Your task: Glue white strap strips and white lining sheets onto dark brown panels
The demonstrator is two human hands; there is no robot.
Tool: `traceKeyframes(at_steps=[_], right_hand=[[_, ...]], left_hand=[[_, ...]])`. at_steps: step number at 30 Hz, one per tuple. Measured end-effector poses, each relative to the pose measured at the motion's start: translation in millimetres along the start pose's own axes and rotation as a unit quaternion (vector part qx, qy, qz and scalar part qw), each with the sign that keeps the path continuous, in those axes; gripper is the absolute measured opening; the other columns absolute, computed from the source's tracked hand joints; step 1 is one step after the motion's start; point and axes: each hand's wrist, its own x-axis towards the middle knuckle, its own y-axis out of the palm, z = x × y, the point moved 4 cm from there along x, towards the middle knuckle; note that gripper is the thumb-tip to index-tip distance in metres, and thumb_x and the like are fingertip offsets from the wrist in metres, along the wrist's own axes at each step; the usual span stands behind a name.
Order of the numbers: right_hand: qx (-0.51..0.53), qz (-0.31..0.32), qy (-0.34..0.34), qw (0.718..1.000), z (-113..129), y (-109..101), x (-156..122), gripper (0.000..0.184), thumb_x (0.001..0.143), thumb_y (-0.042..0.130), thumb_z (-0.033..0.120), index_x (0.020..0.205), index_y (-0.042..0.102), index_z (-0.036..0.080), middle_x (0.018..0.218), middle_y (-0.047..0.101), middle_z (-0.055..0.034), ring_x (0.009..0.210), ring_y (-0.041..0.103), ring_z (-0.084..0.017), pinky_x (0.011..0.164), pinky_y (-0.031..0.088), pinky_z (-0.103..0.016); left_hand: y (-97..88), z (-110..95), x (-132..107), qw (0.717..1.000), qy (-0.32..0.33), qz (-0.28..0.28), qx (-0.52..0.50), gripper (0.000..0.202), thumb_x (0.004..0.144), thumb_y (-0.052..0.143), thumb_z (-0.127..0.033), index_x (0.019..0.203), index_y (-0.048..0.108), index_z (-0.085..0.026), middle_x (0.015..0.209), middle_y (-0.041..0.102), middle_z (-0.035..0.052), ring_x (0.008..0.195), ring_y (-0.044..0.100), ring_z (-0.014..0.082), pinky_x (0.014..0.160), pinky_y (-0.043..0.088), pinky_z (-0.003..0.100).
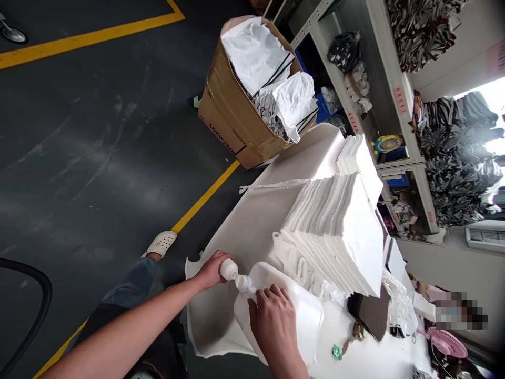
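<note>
In the head view my left hand (215,271) is closed around a small white bottle (228,269), whose narrow tip points toward a large white plastic jug (303,316). The jug's neck and cap area (243,283) meets or nearly meets that tip; whether liquid passes between them I cannot tell. My right hand (275,318) lies over the jug near its neck, fingers curled as if round its handle, which the hand hides. The jug rests on the white-covered table (260,221). A tall stack of folded white cloth (335,226) stands just beyond it.
A cardboard box (224,116) filled with white cloth stands on the floor past the table. Shelving (379,68) runs along the right. A pink fan (447,342) and a person, partly blurred, are at far right. My shoe (161,243) shows beside a yellow floor line (205,200).
</note>
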Motion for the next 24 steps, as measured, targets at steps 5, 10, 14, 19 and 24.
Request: traceKeyframes(at_steps=[5, 10, 14, 19, 24], right_hand=[[0.001, 0.000, 0.001, 1.000, 0.7, -0.3, 0.0, 0.020, 0.079, 0.073, 0.011, 0.066, 0.062, 0.021, 0.063, 0.064, -0.0024, 0.072, 0.056, -0.022, 0.071, 0.032, -0.037], [0.003, 0.006, 0.003, 1.000, 0.4, 0.6, -0.6, 0.021, 0.080, 0.073, 0.010, 0.065, 0.062, 0.021, 0.063, 0.064, -0.0022, 0.072, 0.055, -0.022, 0.071, 0.032, -0.037], [0.004, 0.006, 0.003, 1.000, 0.1, 1.4, -0.4, 0.022, 0.080, 0.073, 0.011, 0.064, 0.061, 0.021, 0.062, 0.063, -0.0020, 0.071, 0.055, -0.022, 0.071, 0.031, -0.037], [0.006, 0.003, 0.005, 1.000, 0.5, 1.1, -0.9, 0.021, 0.080, 0.072, 0.011, 0.065, 0.061, 0.021, 0.062, 0.064, -0.0022, 0.071, 0.055, -0.022, 0.071, 0.031, -0.036], [0.003, 0.000, 0.004, 1.000, 0.5, 1.9, -0.5, 0.022, 0.080, 0.073, 0.011, 0.064, 0.061, 0.020, 0.062, 0.063, -0.0020, 0.071, 0.055, -0.022, 0.071, 0.031, -0.036]], left_hand=[[0.1, -0.1, 0.6, 1.000, 0.001, -0.003, 0.002, 0.055, 0.080, 0.080, -0.038, 0.128, 0.059, -0.021, 0.132, 0.057, 0.0097, 0.116, 0.058, 0.0281, 0.101, 0.050, 0.051], [0.5, 1.5, 1.0, 1.000, 0.005, -0.003, 0.003, 0.052, 0.084, 0.078, -0.038, 0.129, 0.059, -0.021, 0.132, 0.056, 0.0098, 0.117, 0.057, 0.0282, 0.102, 0.050, 0.052], [0.5, 1.8, -0.2, 1.000, 0.005, -0.004, 0.004, 0.051, 0.085, 0.076, -0.038, 0.129, 0.058, -0.020, 0.133, 0.055, 0.0100, 0.118, 0.057, 0.0284, 0.101, 0.050, 0.052], [0.3, 1.3, -0.2, 1.000, 0.008, -0.004, 0.003, 0.053, 0.083, 0.078, -0.038, 0.129, 0.058, -0.020, 0.133, 0.055, 0.0099, 0.118, 0.056, 0.0286, 0.102, 0.050, 0.052], [0.3, 2.2, 0.6, 1.000, 0.009, -0.008, 0.001, 0.056, 0.080, 0.080, -0.038, 0.129, 0.058, -0.021, 0.132, 0.055, 0.0098, 0.118, 0.056, 0.0288, 0.102, 0.050, 0.052]])
